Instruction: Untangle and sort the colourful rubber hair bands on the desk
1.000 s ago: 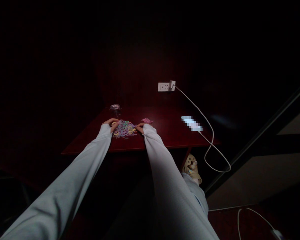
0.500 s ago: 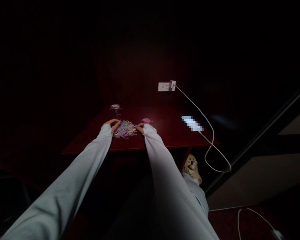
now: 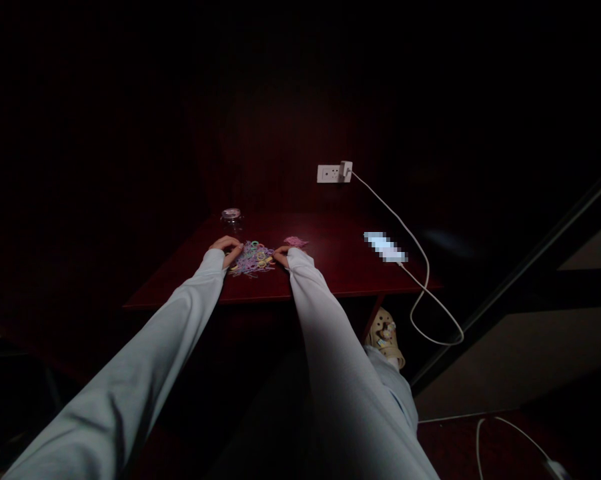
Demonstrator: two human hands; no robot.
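Note:
A loose heap of small multicoloured elastic hair ties [image 3: 254, 259] lies near the table's front edge, between my two hands. My left hand [image 3: 225, 249] rests at the heap's left side, thumb and forefinger drawn together at the ties; whatever is between them is too small to make out. On the opposite side, my right hand [image 3: 281, 256] has its fingertips pinched at the heap's edge, the rest of it largely covered by the sleeve. Just beyond the right hand sits a separate small pile of pink hair ties [image 3: 295, 241].
A clear lidded jar [image 3: 231, 219] stands behind my left hand on the dark red table [image 3: 330, 267]. To the right lies a blurred-out phone [image 3: 385, 247], its white cable [image 3: 425, 257] running to a charger in the wall socket [image 3: 327, 174]. The cable loops over the front edge.
My left hand has shifted slightly right, its thumb and fingers closing further over the heap's left edge. The right hand stays almost where it was.

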